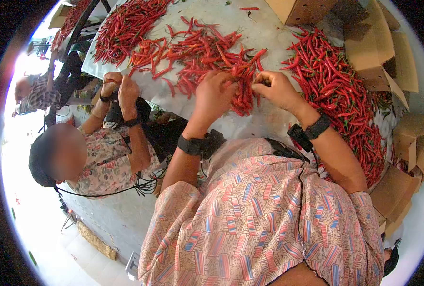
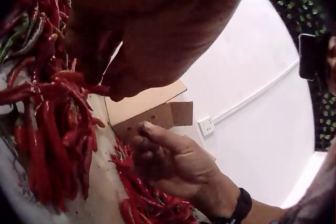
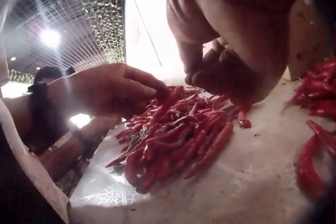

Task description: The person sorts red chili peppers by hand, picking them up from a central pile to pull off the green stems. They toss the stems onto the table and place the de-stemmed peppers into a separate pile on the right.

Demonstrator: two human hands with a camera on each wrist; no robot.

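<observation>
Red chilies [image 1: 243, 97] lie in a loose heap under both hands. My left hand [image 1: 214, 93] is over the heap's near side, its fingers bent downward; in the left wrist view a red chili [image 2: 97, 88] pokes out from beneath these fingertips. The right wrist view shows the left hand [image 3: 110, 90] pinching at the heap [image 3: 178, 140]. To the right is my right hand [image 1: 278, 90], apart from the left, fingers curled and thumb near them. No chili shows in the right hand [image 2: 178, 166].
A large chili pile [image 1: 336, 86] spreads along the right side, and another [image 1: 126, 28] lies at the far left. Cardboard boxes [image 1: 371, 43] stand at the back and right. Beside me on the left sits a person [image 1: 112, 152] with both hands raised at the table edge.
</observation>
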